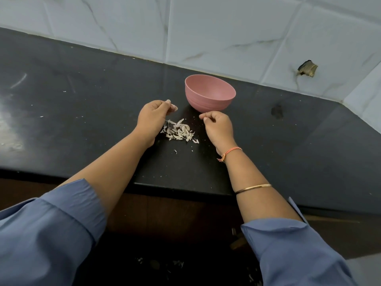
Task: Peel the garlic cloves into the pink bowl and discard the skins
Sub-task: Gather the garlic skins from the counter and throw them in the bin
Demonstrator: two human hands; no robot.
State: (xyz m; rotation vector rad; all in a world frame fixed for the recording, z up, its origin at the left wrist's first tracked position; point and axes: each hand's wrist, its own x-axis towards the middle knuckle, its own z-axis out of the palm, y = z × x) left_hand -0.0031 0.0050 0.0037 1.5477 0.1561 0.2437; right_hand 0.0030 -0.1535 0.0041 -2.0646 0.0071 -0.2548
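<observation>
Blue sleeves (61, 234); orange wrist thread (231, 152) and gold bangle (253, 187) on right arm

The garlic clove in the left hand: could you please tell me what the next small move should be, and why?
Probably bring the right hand to the garlic clove and pull skin off: the clove, pinched in the left hand above the skin pile, looks skin-covered, so it seems not ready for the pink bowl.

Matt pink bowl (210, 93); glossy dark stone counter (82, 83); papery skins (179, 132).
</observation>
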